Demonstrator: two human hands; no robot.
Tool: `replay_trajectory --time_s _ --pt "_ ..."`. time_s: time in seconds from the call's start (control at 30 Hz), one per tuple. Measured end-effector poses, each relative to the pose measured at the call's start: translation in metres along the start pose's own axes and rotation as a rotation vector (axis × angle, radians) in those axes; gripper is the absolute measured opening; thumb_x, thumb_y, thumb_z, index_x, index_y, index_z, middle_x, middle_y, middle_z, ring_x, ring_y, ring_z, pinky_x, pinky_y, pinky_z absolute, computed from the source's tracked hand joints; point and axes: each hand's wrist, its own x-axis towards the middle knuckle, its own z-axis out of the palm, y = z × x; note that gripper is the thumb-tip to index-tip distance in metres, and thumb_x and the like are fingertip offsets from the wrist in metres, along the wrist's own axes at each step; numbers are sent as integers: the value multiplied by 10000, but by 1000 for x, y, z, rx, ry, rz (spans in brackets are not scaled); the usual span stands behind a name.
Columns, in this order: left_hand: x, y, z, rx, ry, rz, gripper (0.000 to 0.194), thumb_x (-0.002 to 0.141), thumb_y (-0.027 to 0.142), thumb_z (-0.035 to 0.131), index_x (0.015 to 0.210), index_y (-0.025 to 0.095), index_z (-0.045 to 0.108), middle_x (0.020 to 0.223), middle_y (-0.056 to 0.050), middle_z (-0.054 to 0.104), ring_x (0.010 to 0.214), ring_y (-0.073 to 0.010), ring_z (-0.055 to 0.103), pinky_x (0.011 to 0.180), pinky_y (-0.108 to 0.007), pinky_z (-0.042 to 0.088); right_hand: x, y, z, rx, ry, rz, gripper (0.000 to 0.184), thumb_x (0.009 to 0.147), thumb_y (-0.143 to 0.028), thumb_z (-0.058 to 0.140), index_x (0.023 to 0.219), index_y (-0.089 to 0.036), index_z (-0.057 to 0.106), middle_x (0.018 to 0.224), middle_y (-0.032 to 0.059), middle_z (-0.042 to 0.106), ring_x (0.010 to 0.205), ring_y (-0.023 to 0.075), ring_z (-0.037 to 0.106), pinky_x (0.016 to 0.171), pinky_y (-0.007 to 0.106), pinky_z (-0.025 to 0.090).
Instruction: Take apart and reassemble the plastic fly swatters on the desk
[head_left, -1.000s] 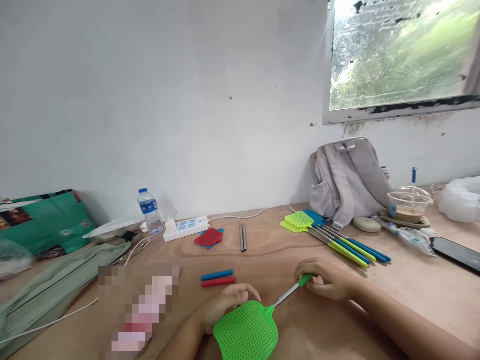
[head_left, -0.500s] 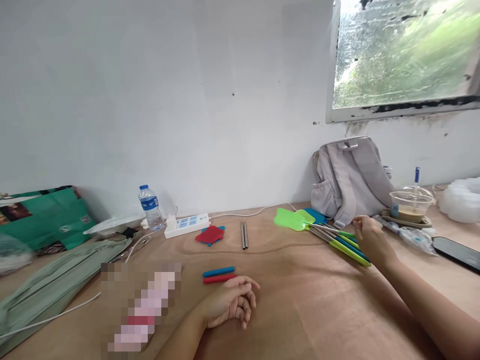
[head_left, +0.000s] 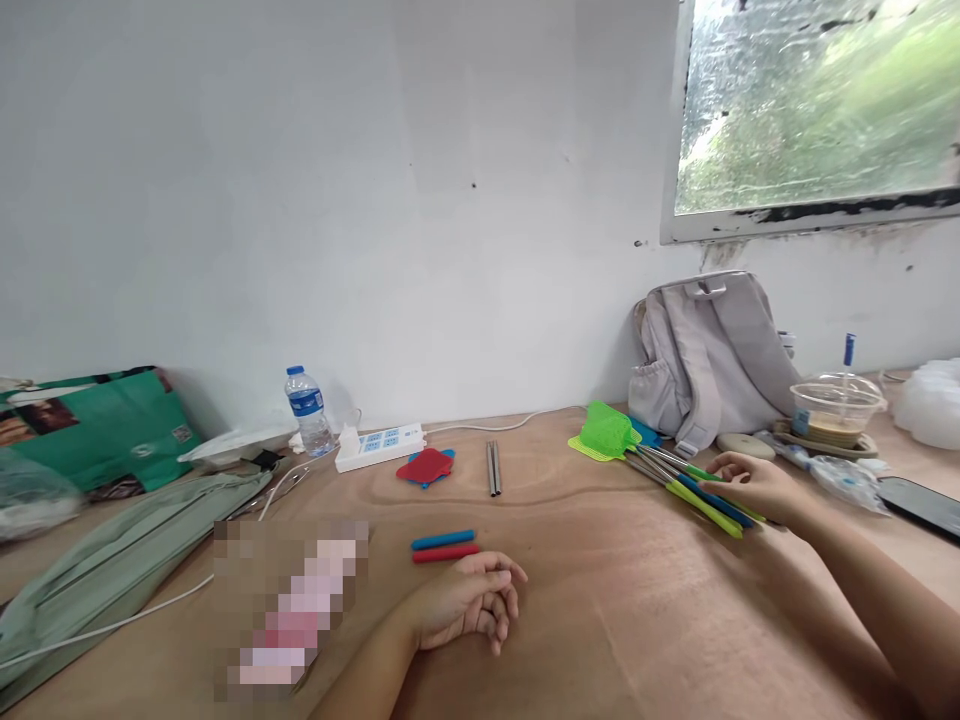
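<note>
My right hand [head_left: 754, 488] is at the handle end of a pile of fly swatters, its fingers closed on the green handle of the top one. That swatter's green mesh head [head_left: 606, 430] lies over a yellow-green head and a blue head [head_left: 646, 433]. Metal rods lead to the lime and blue handles [head_left: 703, 507]. My left hand [head_left: 472, 605] rests on the table, fingers loosely curled and apart, holding nothing. Just behind it lie a red handle [head_left: 445, 553] and a blue handle [head_left: 444, 540]. Farther back are two metal rods [head_left: 493, 470] and red and blue swatter heads [head_left: 426, 466].
A white power strip [head_left: 381, 447] and a water bottle [head_left: 309, 415] stand near the wall. The grey backpack [head_left: 712, 360] is behind the pile. A drink cup [head_left: 836, 405] and a phone [head_left: 921, 508] are at right; a green bag [head_left: 112, 430] is at left.
My right hand has come lower with the green swatter, whose head has shifted right and now lies over the others in the pile. My left hand has stayed in place.
</note>
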Motion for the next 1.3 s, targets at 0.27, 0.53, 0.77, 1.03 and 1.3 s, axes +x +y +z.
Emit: replay_trajectory --time_s 0.27,0.53,0.77,1.03,1.3 --pt "0 0 0 9 -12 5 210 760 302 535 895 144 502 679 -11 561 513 -95 542 483 -233 432 3 -25 -3 -67 70 -77 146 753 -307 470 833 -189 504 784 118 578 739 230 548 655 314 389" --pt "0 -1 -1 16 -31 17 211 765 298 520 907 143 501 701 -20 558 537 -98 546 489 -238 443 -1 1 5 -118 -77 52 110 707 -311 512 759 -222 550 731 92 617 640 217 564 566 306 370" --pt "-2 2 3 239 150 239 251 671 303 609 854 158 516 611 25 495 472 -81 462 450 -222 381 -5 1 7 -281 -43 148 183 707 -346 500 811 -224 589 797 89 621 692 238 575 536 307 361" --pt "-12 22 -19 645 932 578 87 679 256 464 712 185 502 647 22 466 604 -117 429 587 -234 351 -29 -103 29 -164 24 -354 176 774 -166 408 850 -187 566 881 102 582 845 225 520 766 352 382" --pt "-20 27 -26 1226 909 412 128 633 114 417 621 192 517 667 1 512 676 -156 473 649 -264 352 -74 -215 82 161 -429 -557 205 712 -125 438 900 -190 484 915 50 540 830 183 493 732 286 368"
